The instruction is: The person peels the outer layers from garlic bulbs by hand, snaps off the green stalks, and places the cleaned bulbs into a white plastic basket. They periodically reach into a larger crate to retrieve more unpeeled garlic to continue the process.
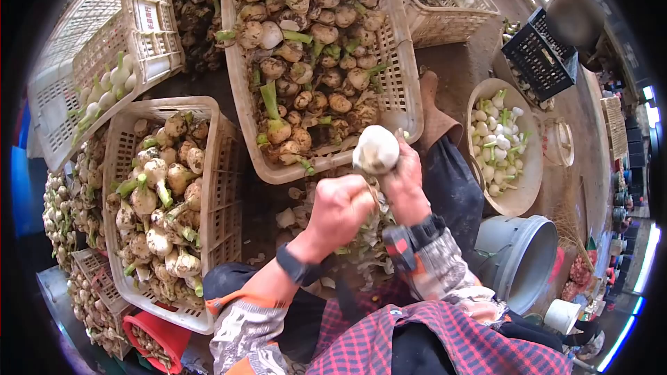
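My right fingers grip the bulb just before the crate rim, left fingers curled shut beside it; it looks firm, weighty and smooth-skinned, so I judge it best cupped round its girth

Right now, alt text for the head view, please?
The right hand holds a pale round bulb, the fisted left hand close beside it, before white crates of muddy bulbs. A bowl of cleaned bulbs sits to the right.

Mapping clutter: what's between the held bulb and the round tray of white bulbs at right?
Head view: the person's dark-trousered leg lies between bulb and tray.
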`<state>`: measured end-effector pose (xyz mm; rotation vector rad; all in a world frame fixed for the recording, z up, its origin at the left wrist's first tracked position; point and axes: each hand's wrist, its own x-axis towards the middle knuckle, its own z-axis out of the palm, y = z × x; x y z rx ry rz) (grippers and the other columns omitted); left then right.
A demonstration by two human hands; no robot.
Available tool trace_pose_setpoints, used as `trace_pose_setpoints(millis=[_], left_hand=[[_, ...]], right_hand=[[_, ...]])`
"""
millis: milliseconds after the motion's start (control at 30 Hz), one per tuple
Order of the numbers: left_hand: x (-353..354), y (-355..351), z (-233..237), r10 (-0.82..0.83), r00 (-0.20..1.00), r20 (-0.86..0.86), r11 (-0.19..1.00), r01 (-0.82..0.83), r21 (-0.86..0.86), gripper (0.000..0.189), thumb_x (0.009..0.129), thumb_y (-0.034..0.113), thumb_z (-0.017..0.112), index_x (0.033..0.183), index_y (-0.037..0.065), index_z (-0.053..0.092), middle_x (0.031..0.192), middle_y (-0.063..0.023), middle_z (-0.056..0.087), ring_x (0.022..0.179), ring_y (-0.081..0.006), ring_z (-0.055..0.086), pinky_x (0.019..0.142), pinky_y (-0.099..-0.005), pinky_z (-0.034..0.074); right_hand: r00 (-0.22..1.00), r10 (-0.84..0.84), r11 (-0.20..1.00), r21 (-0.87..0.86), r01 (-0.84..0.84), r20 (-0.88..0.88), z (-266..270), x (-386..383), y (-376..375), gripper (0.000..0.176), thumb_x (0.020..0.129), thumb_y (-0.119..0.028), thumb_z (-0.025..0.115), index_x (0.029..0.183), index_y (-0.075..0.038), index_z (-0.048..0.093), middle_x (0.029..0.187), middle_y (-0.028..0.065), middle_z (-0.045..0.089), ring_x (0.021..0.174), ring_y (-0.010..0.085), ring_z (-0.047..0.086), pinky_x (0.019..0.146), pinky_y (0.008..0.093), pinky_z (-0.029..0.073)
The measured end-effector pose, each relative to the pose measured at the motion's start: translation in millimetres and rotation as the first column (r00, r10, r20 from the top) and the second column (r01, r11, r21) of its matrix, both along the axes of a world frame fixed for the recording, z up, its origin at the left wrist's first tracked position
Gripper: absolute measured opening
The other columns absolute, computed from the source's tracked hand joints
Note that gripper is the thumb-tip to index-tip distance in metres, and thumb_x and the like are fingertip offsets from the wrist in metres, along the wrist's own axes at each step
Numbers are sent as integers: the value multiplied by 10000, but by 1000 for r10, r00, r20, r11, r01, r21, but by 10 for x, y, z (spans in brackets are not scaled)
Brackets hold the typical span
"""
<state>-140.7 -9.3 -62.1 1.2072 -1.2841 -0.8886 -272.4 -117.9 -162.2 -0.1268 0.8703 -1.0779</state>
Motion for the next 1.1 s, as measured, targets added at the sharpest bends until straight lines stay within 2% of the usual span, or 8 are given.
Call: trace_pose_setpoints(millis=[33,167,233,300,500,667,833,1100], left_hand=[[30,11,94,-12,992,126,972,41,-230,165,805,7,489,662,-25,562,610,-56,580,495,-80,508,453,-245,407],[98,-19,-128,225,948,-224,916,-127,382,120,836,67,644,876,-34,594,650,-24,593,611,-83,578,543,-215,461],[0,-41,-148,211,969,126,955,-232,184,513,772,137,755,1192,-5,498,1050,-113,570,789,-145,623,685,-267,512],[-65,-64,-106,331,813,478,942,-311,-124,549,722,133,764,1192,13,505,1037,-139,546,778,-271,631,653,-347,532],[90,-37,-272,239,878,414,970,-200,-136,297,667,-2,734,911,31,568,1013,-115,551,800,-286,602,671,-339,501],[198,-54,-156,117,993,27,989,-119,87,129,760,-55,616,763,-12,494,778,-62,580,642,-118,524,561,-232,429],[446,14,-4,287,666,-688,957,-170,234,109,839,-47,503,751,17,511,718,-68,597,586,-146,617,560,-302,562],[-12,145,-486,-261,912,317,875,85,476,524,666,114,558,1187,60,552,1042,-213,619,947,-374,599,827,-415,492]], right_hand=[[998,8,1000,-10,-9,-55,31,-57,-19,334,972,-276,456,1145,-2,536,1125,139,614,1030,291,596,913,478,480],[999,-39,997,61,38,25,362,-79,19,393,969,-311,473,1211,-2,502,1182,146,579,1101,298,566,927,528,472],[998,-65,997,45,66,-10,567,23,79,406,960,-317,498,1213,0,497,1184,150,576,1096,290,570,925,520,478],[999,-32,996,78,34,-26,591,82,159,424,942,-333,533,1197,4,504,1145,140,593,1067,278,581,903,461,497],[997,63,992,104,-68,52,511,196,368,421,926,-356,557,1136,7,533,1086,132,613,1006,263,599,859,415,507],[995,83,996,39,-85,64,410,79,284,316,958,-255,502,1155,-10,528,1112,129,608,1024,263,600,877,426,511],[997,25,994,104,-33,71,201,-359,-61,315,955,-267,473,1189,-62,529,1138,104,614,1006,276,622,860,455,527],[908,418,905,-90,-415,19,401,-1,8,509,961,-378,467,1263,32,465,1206,156,584,1097,314,577,926,480,476]])
